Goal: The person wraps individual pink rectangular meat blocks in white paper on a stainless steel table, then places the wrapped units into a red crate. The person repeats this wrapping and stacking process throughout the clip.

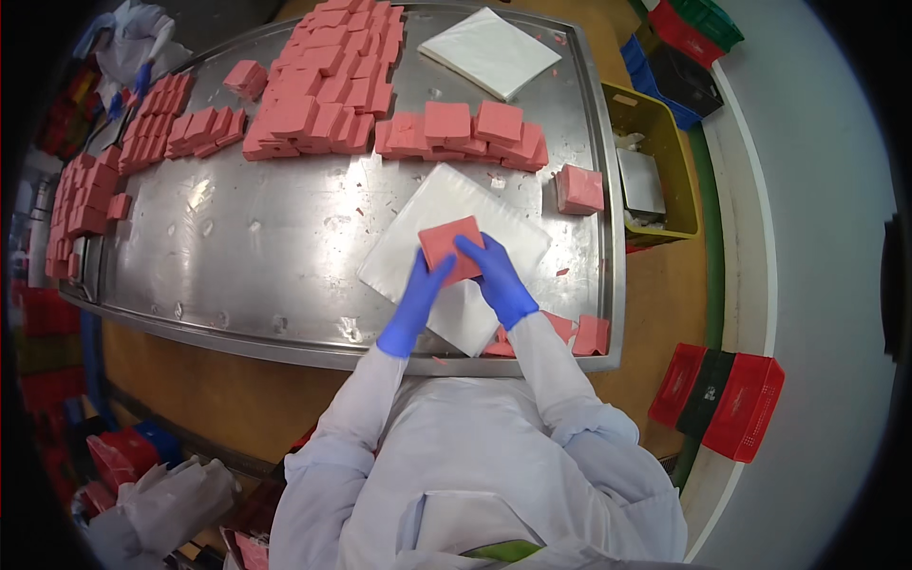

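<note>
Between my two blue-gloved hands is a stack of square pink sheets [450, 241]. My left hand [422, 292] grips its left and near edge, thumb on top. My right hand [496, 274] holds the right side, its thumb lying across the upper face. Beneath the hands, white wrapping sheets [406, 246] lie turned cornerwise on the steel table [235, 263]. A single stack of pink squares [580, 189] sits near the table's right edge. Pink scraps [590, 335] lie at the near right corner, partly behind my right forearm.
Large piles of pink squares [320, 85] and a lower row [456, 135] stand on the far side. A white sheet pile [491, 51] lies at the back right. Beyond the right edge is a yellow bin [680, 171]; red crates [741, 406] stand by the wall. Other people work at left.
</note>
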Demonstrator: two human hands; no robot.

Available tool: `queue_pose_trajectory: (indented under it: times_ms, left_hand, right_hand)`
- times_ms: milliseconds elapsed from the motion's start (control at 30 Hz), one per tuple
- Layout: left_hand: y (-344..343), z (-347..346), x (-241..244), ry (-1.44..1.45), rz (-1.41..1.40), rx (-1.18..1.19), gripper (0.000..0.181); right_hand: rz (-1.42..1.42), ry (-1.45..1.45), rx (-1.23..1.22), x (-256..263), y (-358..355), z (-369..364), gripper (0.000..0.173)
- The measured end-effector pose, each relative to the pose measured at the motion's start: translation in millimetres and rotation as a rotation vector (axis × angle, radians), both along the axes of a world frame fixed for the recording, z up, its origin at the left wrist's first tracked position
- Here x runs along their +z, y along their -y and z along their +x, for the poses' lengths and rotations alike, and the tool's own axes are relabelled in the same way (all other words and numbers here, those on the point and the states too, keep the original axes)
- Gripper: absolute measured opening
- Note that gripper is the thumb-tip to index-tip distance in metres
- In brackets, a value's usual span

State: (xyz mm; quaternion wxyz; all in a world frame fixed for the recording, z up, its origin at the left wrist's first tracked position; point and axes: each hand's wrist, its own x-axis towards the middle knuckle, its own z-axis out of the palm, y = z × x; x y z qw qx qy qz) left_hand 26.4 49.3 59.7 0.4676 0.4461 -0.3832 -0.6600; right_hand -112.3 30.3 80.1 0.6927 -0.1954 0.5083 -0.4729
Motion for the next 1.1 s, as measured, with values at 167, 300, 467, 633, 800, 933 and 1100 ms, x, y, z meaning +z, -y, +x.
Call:
queue_pose_trajectory:
  times_ms: [167, 300, 467, 633, 800, 933, 1100]
  left_hand:
    - [-74, -2, -15, 0.877, -0.576, -0.442, 0.027]
    - [-79, -5, -18, 1.052, -0.769, -0.388, 0.018]
    - [-44, -10, 2, 0.952, -0.396, -0.315, 0.02]
    - [-32, -10, 17, 1.059, -0.778, -0.646, 0.018]
    - [74, -9, -22, 1.249, -0.484, 0.026, 0.013]
    - [41, -52, -34, 1.34, -0.735, -0.09, 0.047]
    - [31, -59, -39, 1.481, -0.672, -0.126, 0.052]
  right_hand:
    - [-0.61, -0.052, -0.142, 132, 8, 0, 0.038]
    - [-0.494, -0.35, -0.016, 55, 11, -11, 0.047]
    - [-0.718, -1.281, 0.256, -62, -66, -51, 0.054]
    - [-0.704, -1.084, 0.571, -43, -65, -80, 0.027]
    - [-0.45, -1.332, 0.333, -47, -44, -100, 0.023]
    - [-0.557, -1.397, 0.675, -54, -55, -58, 0.033]
    - [-0.521, -1.537, 0.739, -33, -34, -76, 0.028]
